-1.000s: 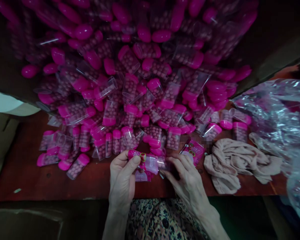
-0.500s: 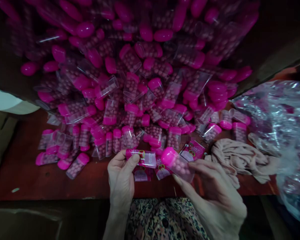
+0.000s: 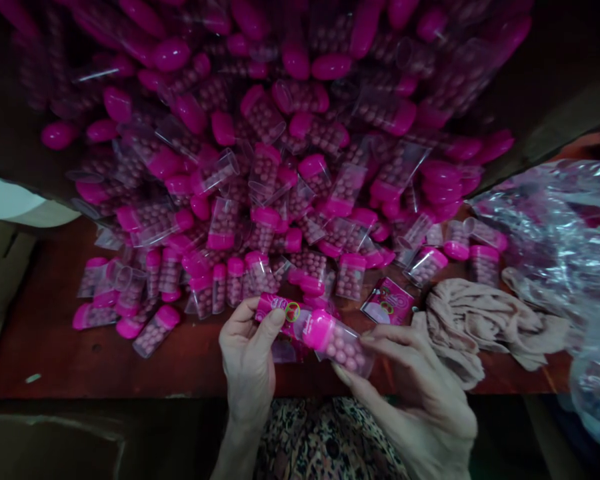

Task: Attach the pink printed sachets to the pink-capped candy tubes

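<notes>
Lower centre of the frame, the right hand (image 3: pixel 425 400) grasps the bottle (image 3: pixel 347 350) near its clear end; its axis slants up-left, cap (image 3: pixel 319 329) (nearer the left hand (image 3: pixel 250 370)) at the sleeve (image 3: pixel 293 313) pinched in the left fingers.

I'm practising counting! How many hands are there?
2. The left hand holds a printed pink sleeve; the right hand, beside it, holds a pink-capped bottle.

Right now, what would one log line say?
left hand: holding printed sleeve | right hand: holding capped container | cloth: on table
</notes>
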Available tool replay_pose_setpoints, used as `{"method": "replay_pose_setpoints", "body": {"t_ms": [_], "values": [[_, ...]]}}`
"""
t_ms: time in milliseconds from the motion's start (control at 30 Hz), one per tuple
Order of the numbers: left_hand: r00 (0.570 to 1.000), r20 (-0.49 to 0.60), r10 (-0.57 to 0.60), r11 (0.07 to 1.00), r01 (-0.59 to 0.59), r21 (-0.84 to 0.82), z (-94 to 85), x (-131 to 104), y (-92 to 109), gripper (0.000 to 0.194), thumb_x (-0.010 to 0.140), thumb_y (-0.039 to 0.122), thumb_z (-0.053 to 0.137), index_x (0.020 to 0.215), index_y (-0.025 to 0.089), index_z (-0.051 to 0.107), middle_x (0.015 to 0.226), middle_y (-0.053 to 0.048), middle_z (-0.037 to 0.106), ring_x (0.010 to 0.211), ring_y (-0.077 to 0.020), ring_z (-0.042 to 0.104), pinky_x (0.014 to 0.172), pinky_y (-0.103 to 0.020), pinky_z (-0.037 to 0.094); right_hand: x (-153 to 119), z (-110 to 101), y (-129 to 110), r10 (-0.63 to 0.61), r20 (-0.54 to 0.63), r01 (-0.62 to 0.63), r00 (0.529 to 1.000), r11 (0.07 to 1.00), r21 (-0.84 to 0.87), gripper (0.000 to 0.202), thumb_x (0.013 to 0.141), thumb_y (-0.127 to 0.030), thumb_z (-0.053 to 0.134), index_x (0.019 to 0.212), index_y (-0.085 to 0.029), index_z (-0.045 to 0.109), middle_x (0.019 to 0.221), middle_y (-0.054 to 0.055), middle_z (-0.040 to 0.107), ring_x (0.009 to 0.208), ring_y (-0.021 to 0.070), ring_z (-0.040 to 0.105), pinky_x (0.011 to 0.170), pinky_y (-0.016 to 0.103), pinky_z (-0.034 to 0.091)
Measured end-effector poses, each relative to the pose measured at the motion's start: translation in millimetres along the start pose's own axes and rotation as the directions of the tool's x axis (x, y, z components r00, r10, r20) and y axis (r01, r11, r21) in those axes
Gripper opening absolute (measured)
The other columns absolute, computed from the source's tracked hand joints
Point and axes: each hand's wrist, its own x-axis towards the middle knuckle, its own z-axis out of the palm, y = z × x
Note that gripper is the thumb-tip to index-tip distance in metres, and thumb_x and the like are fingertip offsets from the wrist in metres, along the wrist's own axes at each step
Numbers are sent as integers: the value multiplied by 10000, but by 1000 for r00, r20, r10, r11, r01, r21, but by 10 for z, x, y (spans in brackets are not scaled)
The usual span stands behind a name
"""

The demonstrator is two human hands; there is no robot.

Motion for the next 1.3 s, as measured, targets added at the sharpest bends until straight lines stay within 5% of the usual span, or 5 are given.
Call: {"method": "replay_pose_setpoints", "body": {"t_ms": [333,633,900,1300], "values": [[999,-37,-32,999,32,-5,148,-54,19,432,653,147,744,1048,214,581,796,0,712,680,-112,650,662,-209,516,-23,65,-49,-88,-39,81,995,987,-139,219,714,-120,694,899,-151,581,854,55,578,742,147,600,628,261,535],[979,101,-175,984,178,-22,227,-160,39,128,734,164,672,860,156,653,776,-18,702,720,-121,646,747,-245,504,-38,135,-86,-91,-95,76,991,986,-151,222,722,-105,684,912,-152,580,852,54,572,726,141,596,592,254,546],[958,99,-268,954,278,-111,239,-107,0,207,680,170,717,875,155,648,836,-42,716,807,-160,657,826,-307,485,-141,248,-93,61,-121,-66,991,997,-34,257,721,-123,686,944,-187,576,866,43,543,728,154,589,560,275,544],[930,172,-325,928,349,-133,250,-128,-45,170,704,161,698,870,147,662,824,-61,727,870,-208,669,865,-358,471,-147,335,-120,-9,-155,-14,988,989,-149,296,735,-94,667,1003,-184,579,878,57,562,771,173,589,604,285,554]]}}
